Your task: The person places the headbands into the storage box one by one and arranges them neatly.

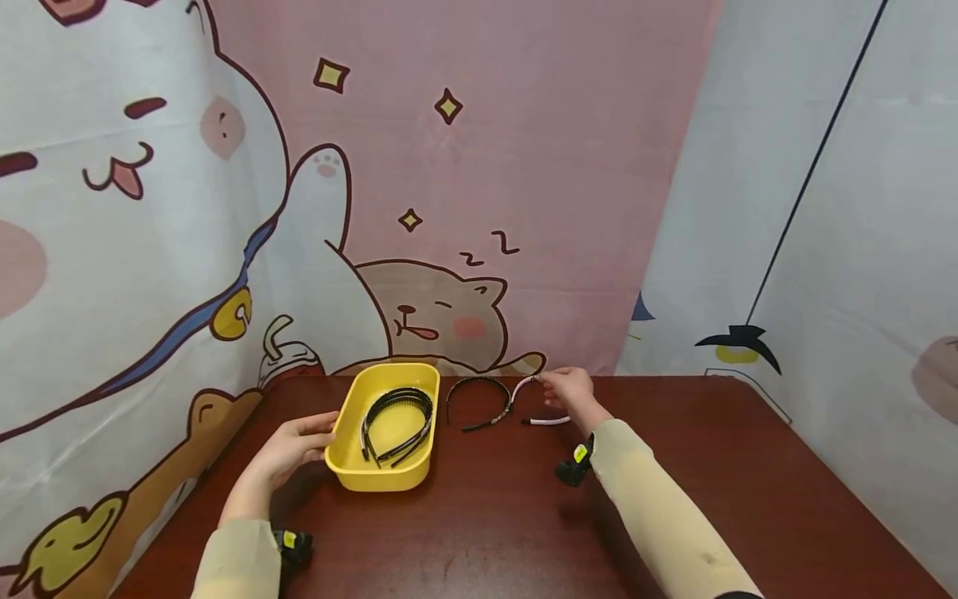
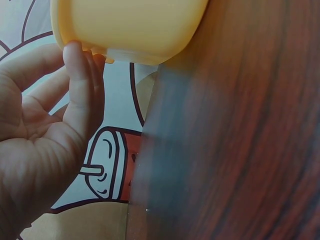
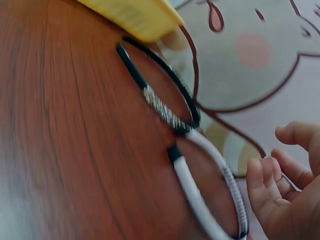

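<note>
My left hand [image 1: 295, 447] grips the left rim of a yellow plastic basket [image 1: 385, 480]; in the left wrist view its bent fingers [image 2: 80, 85] meet the basket's edge. Several black headbands [image 1: 407, 398] lie inside the basket. My right hand [image 1: 570, 393] is over the arch of a white headband [image 1: 550, 422] on the table. In the right wrist view, a gap separates thumb and loosely bent fingers from the white headband [image 3: 197, 202], with nothing held. A black headband [image 1: 479, 380] with a glittery section [image 3: 162, 107] lies between basket and white headband, touching the white one's end.
The dark reddish-brown wooden table [image 1: 494, 532] extends toward me and to the right. Behind its far edge hangs a pink and white cartoon cloth [image 1: 554, 208]. The basket stands near the table's far left side.
</note>
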`<state>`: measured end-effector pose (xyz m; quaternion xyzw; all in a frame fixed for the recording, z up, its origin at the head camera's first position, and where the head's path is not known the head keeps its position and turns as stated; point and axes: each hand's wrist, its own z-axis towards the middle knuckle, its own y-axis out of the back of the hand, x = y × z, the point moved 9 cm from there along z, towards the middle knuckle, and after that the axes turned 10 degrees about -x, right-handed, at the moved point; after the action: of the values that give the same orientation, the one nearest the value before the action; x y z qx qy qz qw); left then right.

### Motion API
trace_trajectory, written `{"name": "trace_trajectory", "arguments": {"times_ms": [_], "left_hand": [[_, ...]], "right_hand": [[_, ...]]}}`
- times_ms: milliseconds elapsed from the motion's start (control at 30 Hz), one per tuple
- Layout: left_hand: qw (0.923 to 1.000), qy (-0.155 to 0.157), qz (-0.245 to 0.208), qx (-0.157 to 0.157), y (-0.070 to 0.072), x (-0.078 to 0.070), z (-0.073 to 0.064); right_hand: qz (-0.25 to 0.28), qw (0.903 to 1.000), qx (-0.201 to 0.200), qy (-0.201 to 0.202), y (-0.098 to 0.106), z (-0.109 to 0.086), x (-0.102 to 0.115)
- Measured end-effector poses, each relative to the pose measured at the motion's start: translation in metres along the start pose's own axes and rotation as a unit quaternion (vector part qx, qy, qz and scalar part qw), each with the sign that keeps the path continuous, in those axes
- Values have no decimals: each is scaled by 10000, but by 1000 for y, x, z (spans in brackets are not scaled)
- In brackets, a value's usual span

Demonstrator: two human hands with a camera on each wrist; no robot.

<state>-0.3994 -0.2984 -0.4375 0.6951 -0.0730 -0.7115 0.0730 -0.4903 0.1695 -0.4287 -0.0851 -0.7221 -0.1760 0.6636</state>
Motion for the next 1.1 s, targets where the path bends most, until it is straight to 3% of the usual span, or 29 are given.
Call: {"name": "trace_trajectory", "arguments": {"times_ms": [200,300,633,900,1100], "left_hand": [[10000,0,-38,10,1,0,-2],[10000,30,-34,-6,1,0,-3],[9999,99,-6,-72,1,2,-1],[10000,-5,4,-6,-1,-3,-2],[10000,-3,4,19,-1,-4,-3]], "right_hand": [[250,9973,-673,-120,43,11,-26],[447,9955,-814,-205,58,12,-37],[886,9918,-745,-548,69,20,-65],[31,9992,-366,-151,62,25,-63],[-770,9963,-267,278,56,29,-60]]}}
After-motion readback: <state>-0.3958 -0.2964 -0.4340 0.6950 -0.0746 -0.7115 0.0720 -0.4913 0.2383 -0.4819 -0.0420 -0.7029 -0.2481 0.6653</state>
